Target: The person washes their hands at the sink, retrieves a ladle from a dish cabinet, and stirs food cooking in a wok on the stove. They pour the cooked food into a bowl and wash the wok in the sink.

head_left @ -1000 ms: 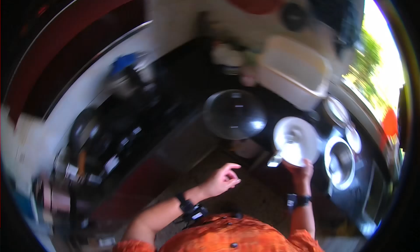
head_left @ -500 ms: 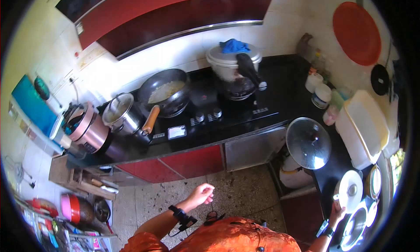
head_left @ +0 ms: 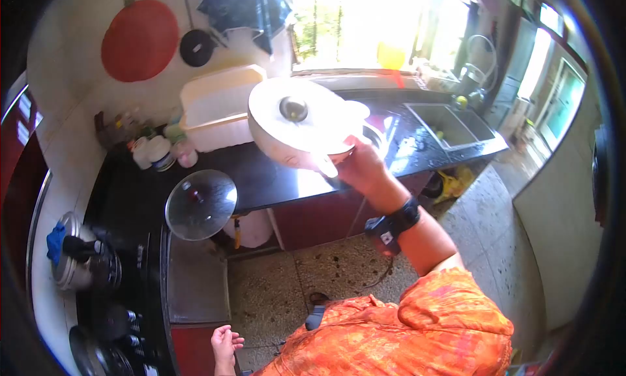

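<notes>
A white lidded pot [head_left: 277, 138] is held up over the counter by my right hand [head_left: 362, 164], whose fingers wrap round its edge. Its white lid [head_left: 319, 118] has a round metal knob. My left hand [head_left: 225, 343] hangs low over the floor by the red cabinet, its fingers curled, with nothing in it. A glass lid [head_left: 201, 205] lies at the counter's edge to the left of the pot. Partly behind the pot is a steel bowl [head_left: 375, 140].
A white plastic tub [head_left: 218, 105] stands behind the pot, with jars [head_left: 158, 151] to its left. The sink [head_left: 450, 125] is at the right, below the window. A steel pot with a blue cloth [head_left: 56, 241] stands on the stove at far left.
The view has swung right toward the window and sink. My right hand has lifted the white lidded pot above the counter. My left hand is lower in view.
</notes>
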{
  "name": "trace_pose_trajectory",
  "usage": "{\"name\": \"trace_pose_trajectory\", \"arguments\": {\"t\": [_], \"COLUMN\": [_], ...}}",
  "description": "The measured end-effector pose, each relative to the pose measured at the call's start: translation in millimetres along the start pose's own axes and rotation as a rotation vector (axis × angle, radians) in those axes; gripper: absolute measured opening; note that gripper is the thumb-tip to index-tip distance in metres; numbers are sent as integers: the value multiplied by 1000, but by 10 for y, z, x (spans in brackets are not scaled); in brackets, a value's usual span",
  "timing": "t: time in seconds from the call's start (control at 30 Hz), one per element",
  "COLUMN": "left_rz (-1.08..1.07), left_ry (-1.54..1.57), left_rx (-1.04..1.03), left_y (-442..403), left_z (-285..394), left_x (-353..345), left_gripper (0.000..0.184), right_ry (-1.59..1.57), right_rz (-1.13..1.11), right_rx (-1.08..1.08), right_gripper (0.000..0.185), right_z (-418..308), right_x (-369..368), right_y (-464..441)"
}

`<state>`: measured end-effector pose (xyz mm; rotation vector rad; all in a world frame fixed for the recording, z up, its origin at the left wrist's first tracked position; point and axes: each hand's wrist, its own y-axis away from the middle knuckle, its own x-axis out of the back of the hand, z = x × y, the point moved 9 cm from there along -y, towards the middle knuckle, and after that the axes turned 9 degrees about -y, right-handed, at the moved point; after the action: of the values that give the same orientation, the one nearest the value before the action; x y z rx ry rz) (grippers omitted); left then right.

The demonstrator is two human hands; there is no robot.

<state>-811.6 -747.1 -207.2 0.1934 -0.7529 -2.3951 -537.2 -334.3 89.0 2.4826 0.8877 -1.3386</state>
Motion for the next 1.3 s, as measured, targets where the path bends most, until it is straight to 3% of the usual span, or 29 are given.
{"name": "trace_pose_trajectory", "arguments": {"t": [0.03,0.1,0.17,0.23,0.3,0.43,0.5,0.53,0.57,0.6,0.63,0.7,0.73,0.77,0.8,0.83,0.87,0.97,1.1,1.13,1.17,1.2,1.3], "left_rz": [-25,-69,-51,-25,18,90,94,73,233,393,543,422,411,410,405,452,409,480,576,589,598,603,629], "left_ry": [-7,-85,-125,-194,-216,-170,-54,75,-55,-179,-283,-245,-150,-49,-78,-50,-89,-87,-42,-41,-35,-34,-32], "left_rx": [-4,66,115,173,228,280,250,262,336,430,534,468,518,436,408,377,363,354,370,386,386,372,371], "left_y": [-56,-141,-75,-23,59,347,514,592,664,825,1129,1259,1347,1309,1319,1302,1381,1492,1812,1861,1884,1904,1944], "left_z": [-24,-234,-501,-895,-1338,-2536,-3069,-3247,-3255,-3072,-2422,-1853,-1644,-1687,-1568,-1620,-1480,-1456,-1441,-1464,-1480,-1491,-1453], "left_x": [-31,-58,7,115,265,745,917,848,853,751,401,-110,-386,-512,-639,-676,-780,-738,-664,-623,-561,-486,-225], "left_gripper": [14,14,14,15,17,25,29,43,33,25,21,17,18,18,16,14,14,21,20,19,19,19,18], "right_ry": [-108,93,1141,255,314,444,415,417,418,425,430,443,423,367,290,418,595,799,1629,1853,2276,2104,1942], "right_rz": [-92,200,-242,265,324,653,621,651,680,780,861,802,741,747,772,876,524,811,903,878,427,932,1046], "right_rx": [-30,106,515,204,223,318,411,510,600,523,436,330,270,252,258,348,444,273,-150,-334,-902,-413,142], "right_gripper": [43,35,42,42,41,46,46,44,43,41,40,39,39,42,45,45,43,39,33,32,31,32,37], "right_z": [-177,-646,-1184,-1405,-1671,-2047,-2193,-2350,-2434,-2381,-2283,-2388,-2352,-2412,-2392,-2596,-2743,-2863,-3215,-3314,-2959,-3484,-3373], "right_x": [-203,-272,-352,198,544,1637,2443,2972,3349,3317,3161,3935,3889,4265,4289,4721,5140,5898,6716,7095,7135,6964,5916], "right_y": [159,515,801,923,1114,1498,1496,1487,1465,1488,1457,1246,1123,1033,989,996,810,706,453,326,85,323,548]}}
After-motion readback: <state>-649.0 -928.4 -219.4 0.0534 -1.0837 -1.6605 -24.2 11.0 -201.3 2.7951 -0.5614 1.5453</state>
